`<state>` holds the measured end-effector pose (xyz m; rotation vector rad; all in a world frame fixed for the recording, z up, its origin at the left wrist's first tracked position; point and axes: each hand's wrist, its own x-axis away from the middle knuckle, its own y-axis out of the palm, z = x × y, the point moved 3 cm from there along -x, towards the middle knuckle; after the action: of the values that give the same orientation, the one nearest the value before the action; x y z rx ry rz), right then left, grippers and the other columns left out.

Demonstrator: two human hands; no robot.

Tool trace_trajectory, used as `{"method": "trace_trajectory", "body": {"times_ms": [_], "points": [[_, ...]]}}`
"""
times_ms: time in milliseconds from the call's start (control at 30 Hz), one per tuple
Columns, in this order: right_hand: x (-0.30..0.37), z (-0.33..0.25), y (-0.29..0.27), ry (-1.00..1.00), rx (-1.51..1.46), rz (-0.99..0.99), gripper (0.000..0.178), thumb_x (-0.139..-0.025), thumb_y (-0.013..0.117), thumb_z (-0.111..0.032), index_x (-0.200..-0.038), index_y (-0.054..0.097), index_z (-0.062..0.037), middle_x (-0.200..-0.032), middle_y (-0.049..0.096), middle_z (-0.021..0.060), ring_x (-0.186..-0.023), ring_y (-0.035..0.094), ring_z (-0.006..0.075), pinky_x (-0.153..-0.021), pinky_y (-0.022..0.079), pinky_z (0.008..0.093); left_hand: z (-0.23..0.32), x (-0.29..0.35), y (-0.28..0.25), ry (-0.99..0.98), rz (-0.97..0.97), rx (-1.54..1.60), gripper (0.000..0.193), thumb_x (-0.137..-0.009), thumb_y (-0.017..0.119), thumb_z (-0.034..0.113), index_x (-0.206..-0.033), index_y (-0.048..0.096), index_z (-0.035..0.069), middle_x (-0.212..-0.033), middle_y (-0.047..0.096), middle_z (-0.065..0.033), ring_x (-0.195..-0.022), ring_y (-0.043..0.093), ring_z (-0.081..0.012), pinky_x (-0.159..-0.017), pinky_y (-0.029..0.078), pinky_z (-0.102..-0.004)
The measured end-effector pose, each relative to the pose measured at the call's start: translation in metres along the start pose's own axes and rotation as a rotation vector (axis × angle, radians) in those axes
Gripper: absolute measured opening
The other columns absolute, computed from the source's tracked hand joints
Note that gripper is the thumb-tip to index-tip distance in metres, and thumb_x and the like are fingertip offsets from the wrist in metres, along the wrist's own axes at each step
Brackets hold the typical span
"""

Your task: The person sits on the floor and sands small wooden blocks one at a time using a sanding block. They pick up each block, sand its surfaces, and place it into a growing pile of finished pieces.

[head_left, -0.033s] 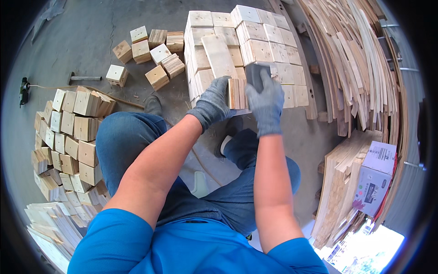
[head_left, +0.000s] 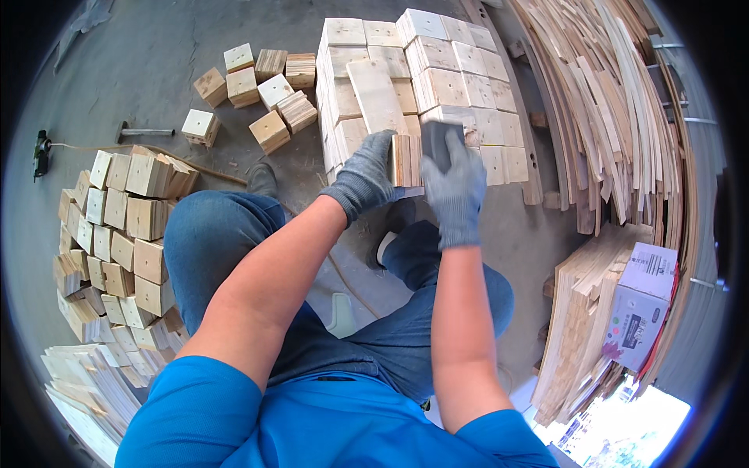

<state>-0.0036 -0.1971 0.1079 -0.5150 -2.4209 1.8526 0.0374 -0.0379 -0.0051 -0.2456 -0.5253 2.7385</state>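
Note:
My left hand (head_left: 361, 173), in a grey knit glove, is closed on the left side of a layered wooden block (head_left: 406, 160) held in front of me. Gripped in my gloved right hand (head_left: 455, 187) is a dark grey rectangular block (head_left: 434, 140), just right of the wooden block. Whether the two blocks touch I cannot tell. Just beyond my hands is a large stack of pale wooden blocks (head_left: 441, 87), and a flat wooden board (head_left: 376, 97) lies on its left part.
Several loose blocks (head_left: 269, 134) lie left of the stack. A hammer (head_left: 147, 132) and a black tool with a hose (head_left: 41, 156) are farther left. More blocks (head_left: 117, 210) are piled by my left knee. Long wood strips (head_left: 616, 109) and a carton (head_left: 641, 304) stand at right.
My right hand has shifted slightly toward me, bringing the dark grey block with it. My left hand and the wooden block have hardly moved.

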Motion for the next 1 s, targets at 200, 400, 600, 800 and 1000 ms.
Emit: {"method": "trace_trajectory", "body": {"times_ms": [200, 400, 600, 800, 1000], "points": [[0.102, 0.002, -0.022, 0.003, -0.002, -0.008, 0.076, -0.083, 0.089, -0.033, -0.151, 0.063, -0.0122, -0.145, 0.058, 0.0271, -0.131, 0.055, 0.0486, -0.113, 0.046, 0.0589, 0.015, -0.001, -0.013, -0.107, -0.108, -0.070, 0.110, -0.069, 0.102, 0.035, -0.156, 0.042, 0.005, -0.146, 0.055, -0.0251, -0.136, 0.059, -0.0430, -0.117, 0.050, -0.0467], [0.042, 0.004, -0.007, 0.000, 0.028, 0.018, 0.073, -0.083, 0.089, -0.034, -0.150, 0.065, -0.0144, -0.143, 0.061, 0.0262, -0.129, 0.059, 0.0470, -0.112, 0.048, 0.0563, 0.014, -0.002, -0.009, -0.065, -0.075, -0.063, 0.113, -0.067, 0.103, 0.036, -0.156, 0.042, 0.003, -0.147, 0.055, -0.0247, -0.136, 0.059, -0.0425, -0.118, 0.050, -0.0460], [-0.067, -0.005, 0.006, 0.016, 0.082, -0.024, 0.073, -0.083, 0.087, -0.039, -0.149, 0.067, -0.0159, -0.140, 0.064, 0.0251, -0.126, 0.063, 0.0456, -0.109, 0.052, 0.0546, -0.002, -0.006, 0.007, -0.004, -0.027, 0.004, 0.111, -0.068, 0.103, 0.036, -0.155, 0.042, 0.002, -0.146, 0.056, -0.0193, -0.131, 0.062, -0.0334, -0.117, 0.050, -0.0414], [-0.006, -0.005, -0.003, -0.012, 0.051, 0.012, 0.071, -0.084, 0.087, -0.037, -0.147, 0.067, -0.0138, -0.141, 0.063, 0.0256, -0.128, 0.061, 0.0470, -0.110, 0.051, 0.0563, 0.012, 0.001, -0.005, -0.038, -0.028, -0.053, 0.111, -0.068, 0.102, 0.035, -0.156, 0.042, 0.004, -0.146, 0.055, -0.0222, -0.132, 0.062, -0.0376, -0.117, 0.051, -0.0436], [0.091, -0.006, -0.022, -0.037, 0.013, 0.005, 0.073, -0.082, 0.090, -0.035, -0.148, 0.066, -0.0130, -0.146, 0.058, 0.0269, -0.130, 0.056, 0.0484, -0.112, 0.047, 0.0578, 0.015, -0.001, -0.011, -0.065, -0.074, -0.040, 0.108, -0.070, 0.102, 0.034, -0.155, 0.043, 0.005, -0.147, 0.055, -0.0247, -0.136, 0.060, -0.0416, -0.118, 0.050, -0.0452]]}}
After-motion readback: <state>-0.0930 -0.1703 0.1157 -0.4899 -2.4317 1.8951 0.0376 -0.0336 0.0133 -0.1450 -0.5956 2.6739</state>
